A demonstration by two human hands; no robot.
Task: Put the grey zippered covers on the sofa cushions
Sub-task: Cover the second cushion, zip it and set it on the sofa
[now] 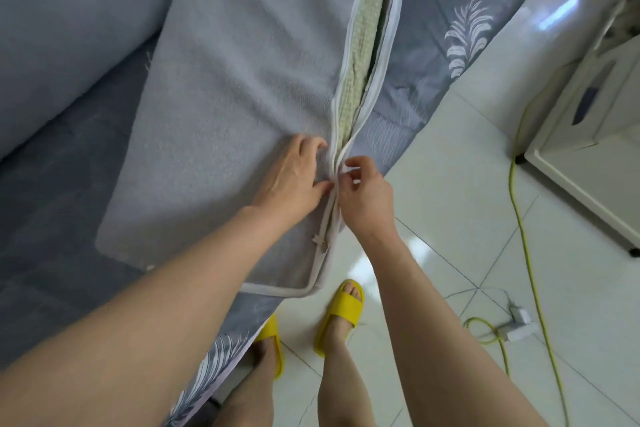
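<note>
Asker: White floor tiles (450, 218) on the right, a grey sofa (52, 45) on the left. What lies on the sofa?

Teller: One long cushion (360, 55). It sits inside the grey cover (225, 97), which runs from the middle of the frame up to the top.

Asker: Can you see inside?

Teller: Yes. The zip (339, 94) gapes above the hands, and pale green bumpy stuffing shows in the gap. Below the hands the zip looks closed. Leaf cloth (450, 28) lies right of the zip.

Asker: What do the hands do?

Teller: The left hand (294, 177) bends its fingers and bunches the grey cover just left of the zip. The right hand (367, 194) curls its fingers and pinches the white zip edge. I cannot tell if it has the little pull.

Asker: How many things?

Teller: Two hands, two yellow slippers (341, 308) at the bottom, one yellow cable (519, 218) on the floor, and one white cabinet (588, 132) at the right edge.
</note>
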